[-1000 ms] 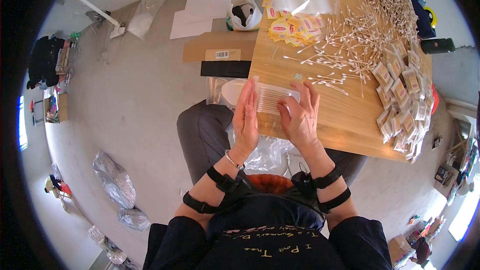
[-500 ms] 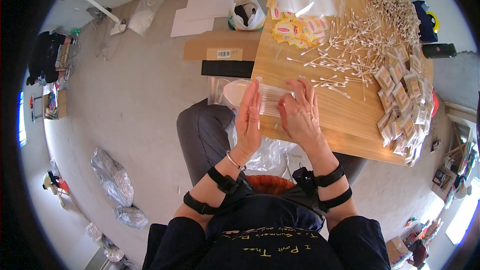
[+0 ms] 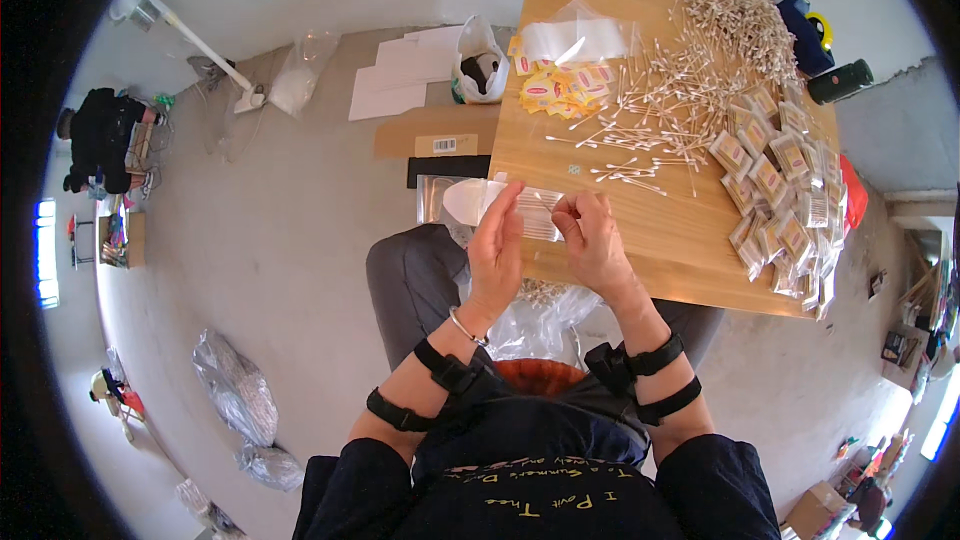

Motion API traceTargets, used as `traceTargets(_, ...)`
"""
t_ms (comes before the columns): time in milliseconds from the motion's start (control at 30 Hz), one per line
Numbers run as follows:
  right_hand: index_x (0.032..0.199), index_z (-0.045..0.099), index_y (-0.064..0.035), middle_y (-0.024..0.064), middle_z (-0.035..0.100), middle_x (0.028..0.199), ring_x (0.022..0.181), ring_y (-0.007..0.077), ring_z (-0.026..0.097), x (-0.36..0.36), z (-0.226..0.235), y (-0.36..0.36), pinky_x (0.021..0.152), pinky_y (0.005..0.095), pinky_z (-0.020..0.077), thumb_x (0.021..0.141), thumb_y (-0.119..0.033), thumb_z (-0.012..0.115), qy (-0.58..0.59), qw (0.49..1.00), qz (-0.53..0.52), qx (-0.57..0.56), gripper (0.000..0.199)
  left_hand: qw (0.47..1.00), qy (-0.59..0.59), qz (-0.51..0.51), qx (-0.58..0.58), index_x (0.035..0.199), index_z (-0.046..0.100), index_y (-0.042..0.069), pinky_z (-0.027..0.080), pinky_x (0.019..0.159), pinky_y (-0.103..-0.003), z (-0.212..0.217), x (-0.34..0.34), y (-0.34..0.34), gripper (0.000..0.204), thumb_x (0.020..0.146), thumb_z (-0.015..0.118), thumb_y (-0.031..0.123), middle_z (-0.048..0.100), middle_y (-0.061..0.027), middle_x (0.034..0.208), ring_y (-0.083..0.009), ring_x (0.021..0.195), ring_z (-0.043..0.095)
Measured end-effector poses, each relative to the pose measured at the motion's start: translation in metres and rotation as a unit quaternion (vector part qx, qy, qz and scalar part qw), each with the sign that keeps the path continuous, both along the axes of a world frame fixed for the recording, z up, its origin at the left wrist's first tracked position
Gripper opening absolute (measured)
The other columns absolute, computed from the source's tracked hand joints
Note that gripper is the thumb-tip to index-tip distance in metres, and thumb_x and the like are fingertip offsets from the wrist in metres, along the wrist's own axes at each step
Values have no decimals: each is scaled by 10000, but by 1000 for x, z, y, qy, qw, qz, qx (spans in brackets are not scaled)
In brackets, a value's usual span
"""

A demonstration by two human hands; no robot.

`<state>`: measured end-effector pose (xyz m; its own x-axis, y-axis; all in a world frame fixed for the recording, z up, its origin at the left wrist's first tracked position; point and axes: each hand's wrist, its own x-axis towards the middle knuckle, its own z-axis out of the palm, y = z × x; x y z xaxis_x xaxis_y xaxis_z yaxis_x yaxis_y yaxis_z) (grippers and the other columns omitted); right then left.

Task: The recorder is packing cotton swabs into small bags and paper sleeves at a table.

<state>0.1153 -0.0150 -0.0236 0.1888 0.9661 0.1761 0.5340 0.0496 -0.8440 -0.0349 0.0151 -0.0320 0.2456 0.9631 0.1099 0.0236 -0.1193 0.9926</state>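
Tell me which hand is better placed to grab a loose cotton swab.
Probably the right hand: it is nearer the loose cotton swabs, while the left hand is at the left end of the swab row.

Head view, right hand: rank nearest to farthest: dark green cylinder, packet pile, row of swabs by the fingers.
1. Row of swabs: just left of the right hand.
2. Packet pile: table's right side.
3. Dark green cylinder: upper right, past the pile.
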Motion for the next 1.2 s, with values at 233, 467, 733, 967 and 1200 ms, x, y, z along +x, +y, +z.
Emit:
traceTargets(233,957,592,1,90,615,841,799,160,566,-4,30,-27,710,284,459,920,-44,588,274,957,15,-90,59,990,-97,-92,-35,1216,576,-46,461,972,-281,53,11,-5,269,989,539,94,653,-132,1154,-170,1094,603)
traceTargets(467,995,592,-3,-30,580,869,787,48,515,-5,48,-55,692,202,430,940,-56,604,398,915,47,-54,77,982,-125,-114,-86,1121,618,-49,514,908,-285,74,13,-24,200,962,581,68,678,-120,1068,-178,987,658)
traceTargets(733,947,615,17,-7,613,820,741,60,535,-7,62,-75,672,217,449,893,-51,668,413,909,25,-45,102,965,-188,-144,-112,1082,632,-30,496,921,-308,87,14,-34,209,977,577,141,682,-122,1058,-180,1016,641)
traceTargets(967,983,625,25,12,615,848,794,78,546,-10,73,-83,726,218,457,943,-37,580,454,887,71,-36,86,953,-190,-183,-149,1046,631,-21,518,834,-281,96,10,-39,206,983,571,165,679,-138,1078,-153,943,641)
traceTargets(1200,1004,636,32,27,613,853,782,94,545,-8,67,-85,736,238,468,971,-52,518,454,884,101,-31,149,927,-218,-228,-202,1056,629,-16,507,637,-245,84,5,-37,195,989,557,152,680,-136,1081,-80,728,564)
